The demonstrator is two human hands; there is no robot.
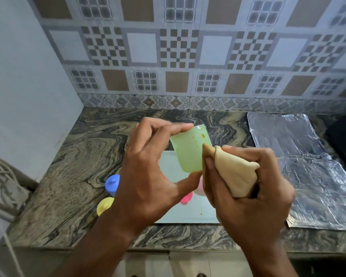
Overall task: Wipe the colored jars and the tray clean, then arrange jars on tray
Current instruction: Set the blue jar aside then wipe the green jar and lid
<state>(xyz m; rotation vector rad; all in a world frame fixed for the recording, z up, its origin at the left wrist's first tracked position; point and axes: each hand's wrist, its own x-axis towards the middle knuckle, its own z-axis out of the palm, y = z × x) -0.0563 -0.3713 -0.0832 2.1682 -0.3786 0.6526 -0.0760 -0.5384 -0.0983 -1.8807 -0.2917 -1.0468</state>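
Just one head-mounted wide-angle view, looking forward and down at the swirly marble countertop [72, 176], patterned tile wall [168, 56] at the far side, hands close up.

Both forearms reach up from the near edge and meet mid-scene, raised above the counter. The left hand [148, 176] pinches the green jar [190, 150], its fingers over the far rim and its thumb under the near base. The right hand [248, 192] is curled tight round a bunched tan cloth [234, 172], whose tip touches the jar's right side.
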